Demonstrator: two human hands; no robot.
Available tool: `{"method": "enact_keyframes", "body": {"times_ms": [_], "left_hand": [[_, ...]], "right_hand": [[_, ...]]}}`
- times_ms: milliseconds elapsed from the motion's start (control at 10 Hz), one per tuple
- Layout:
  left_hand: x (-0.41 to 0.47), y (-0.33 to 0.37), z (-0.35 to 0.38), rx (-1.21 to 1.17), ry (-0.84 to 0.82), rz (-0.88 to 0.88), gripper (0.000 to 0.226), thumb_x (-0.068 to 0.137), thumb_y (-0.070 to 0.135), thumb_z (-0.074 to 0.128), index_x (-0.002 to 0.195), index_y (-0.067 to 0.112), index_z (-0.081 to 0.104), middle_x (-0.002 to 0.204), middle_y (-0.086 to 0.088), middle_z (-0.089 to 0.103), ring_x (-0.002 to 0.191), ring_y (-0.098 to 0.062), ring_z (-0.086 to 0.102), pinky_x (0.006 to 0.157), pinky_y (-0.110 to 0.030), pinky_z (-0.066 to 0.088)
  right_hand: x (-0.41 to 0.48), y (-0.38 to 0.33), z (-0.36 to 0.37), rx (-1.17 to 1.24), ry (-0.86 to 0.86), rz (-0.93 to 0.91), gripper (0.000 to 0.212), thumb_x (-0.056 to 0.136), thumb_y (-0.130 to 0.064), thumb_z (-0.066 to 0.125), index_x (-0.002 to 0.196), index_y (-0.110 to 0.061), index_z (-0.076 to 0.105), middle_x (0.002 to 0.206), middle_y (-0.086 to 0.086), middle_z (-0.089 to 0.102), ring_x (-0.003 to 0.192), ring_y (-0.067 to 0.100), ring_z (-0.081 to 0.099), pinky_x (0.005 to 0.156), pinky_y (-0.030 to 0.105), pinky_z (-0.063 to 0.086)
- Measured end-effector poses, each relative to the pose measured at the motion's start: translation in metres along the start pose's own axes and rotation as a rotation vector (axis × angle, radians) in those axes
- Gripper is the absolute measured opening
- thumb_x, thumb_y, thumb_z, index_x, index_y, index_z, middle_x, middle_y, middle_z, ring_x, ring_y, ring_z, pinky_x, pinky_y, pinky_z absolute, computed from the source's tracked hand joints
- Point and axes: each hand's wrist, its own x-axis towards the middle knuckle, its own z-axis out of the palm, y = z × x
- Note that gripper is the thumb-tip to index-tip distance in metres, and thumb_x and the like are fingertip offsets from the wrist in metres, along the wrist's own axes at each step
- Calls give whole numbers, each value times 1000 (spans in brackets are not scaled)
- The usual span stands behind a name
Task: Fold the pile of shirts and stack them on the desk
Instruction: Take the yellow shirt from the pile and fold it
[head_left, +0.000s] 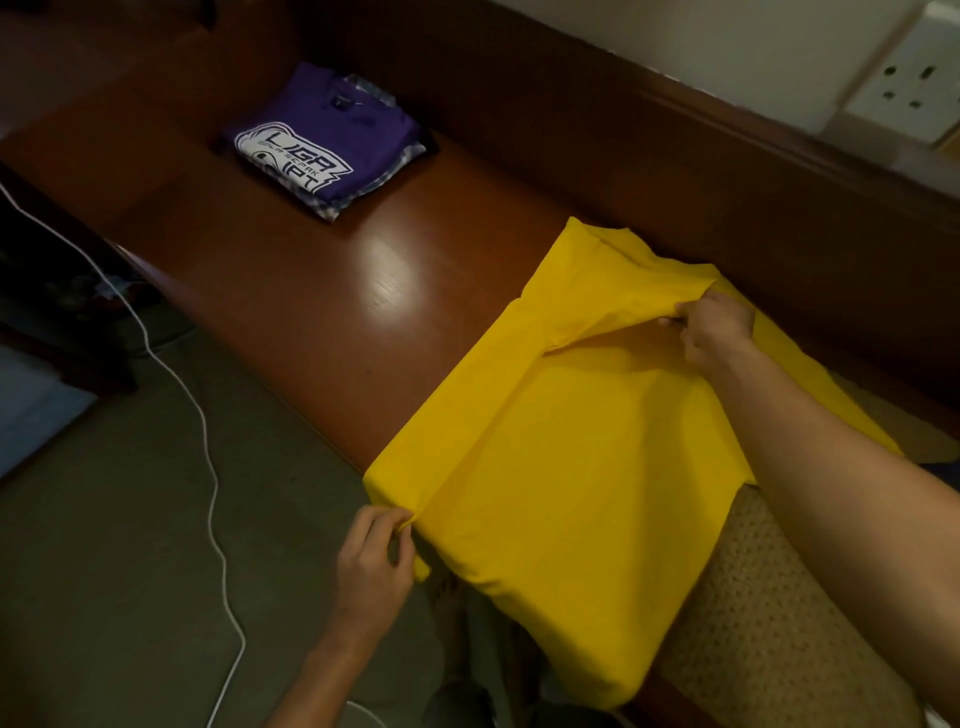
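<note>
The left grip and right grip, pinching the plain yellow cloth shirt at near hem and far fold, should lay its flap taut.

Desk: yellow shirt, folded purple stack

1. A white cable trails in loose curves across a grey-green floor, running from the left edge of the frame down to the bottom edge.
2. A white double wall socket, its switches facing the room, sits on a cream wall at upper right.
3. Tan upholstery with a pattern of small dark dots fills the lower right corner.
4. Dark furniture, its details lost in shadow, stands at the left, with a pale blue surface just below it.
</note>
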Motion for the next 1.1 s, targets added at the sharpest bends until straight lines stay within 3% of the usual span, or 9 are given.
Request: {"method": "enact_keyframes", "body": {"times_ms": [100, 200, 400, 600, 700, 800, 900, 1000, 1100], "left_hand": [[-2, 2, 0, -40, -22, 57, 22, 92, 20, 56, 98, 6, 72, 95, -2, 62, 83, -8, 59, 77, -17, 49], [-8, -8, 10, -48, -125, 73, 22, 93, 24, 56, 101, 11, 71, 97, 4, 59, 84, -6, 58, 73, -25, 52], [-8, 5, 10, -64, -36, 115, 17, 93, 14, 63, 101, 5, 74, 98, -3, 64, 87, -13, 64, 82, -23, 54], [-12, -10, 5, -78, -192, 27, 28, 93, 29, 59, 105, 8, 73, 100, 2, 63, 89, -6, 61, 80, -19, 52], [-3, -15, -3, -59, -130, -44, 21, 90, 23, 67, 104, 8, 73, 101, 1, 64, 91, -8, 61, 84, -15, 48], [14, -18, -9, 1, -68, -168, 26, 85, 4, 78, 110, 5, 71, 105, -2, 60, 94, -14, 60, 83, -21, 46], [43, -16, -15, 12, -164, -306, 44, 91, 20, 75, 132, 7, 62, 115, 3, 49, 101, -15, 55, 89, -26, 42], [76, -16, -16, 111, -362, -300, 52, 96, 38, 66, 142, 16, 54, 117, 5, 42, 101, -13, 51, 87, -29, 45], [111, -11, -13, 197, -503, -246, 48, 96, 43, 65, 138, 22, 55, 116, 4, 45, 102, -18, 55, 93, -41, 52]], "right_hand": [[3, 4, -11, -26, 60, 1, 45, 86, 8, 54, 131, 7, 55, 99, 12, 66, 92, 26, 72, 56, 20, 56], [6, 21, -14, -146, 25, 95, 49, 88, 10, 52, 137, 8, 49, 132, 25, 59, 115, 34, 65, 54, 20, 56], [19, 20, -13, -231, 146, 56, 49, 96, 4, 58, 142, -12, 55, 148, 8, 48, 78, 20, 73, 82, 33, 62], [10, 24, -23, -508, 156, 29, 39, 89, 0, 70, 127, -4, 64, 123, 14, 66, 110, 29, 66, 94, 45, 57], [-5, 29, -22, -608, 226, -80, 30, 92, -4, 66, 121, 3, 65, 125, 24, 64, 114, 38, 63, 97, 51, 54], [-23, 43, -13, -604, 214, -146, 26, 90, -12, 67, 115, -6, 72, 121, 19, 69, 115, 35, 62, 97, 39, 50], [-43, 58, 2, -649, 104, -178, 20, 88, -15, 69, 106, -11, 76, 109, 16, 74, 107, 34, 66, 93, 34, 48], [-58, 68, 12, -664, 53, -183, 26, 87, -17, 72, 112, -11, 74, 112, 16, 73, 107, 34, 65, 94, 34, 47], [-66, 70, 13, -727, -1, -231, 38, 88, -19, 72, 125, -13, 68, 120, 18, 69, 112, 34, 62, 98, 37, 46]]}}
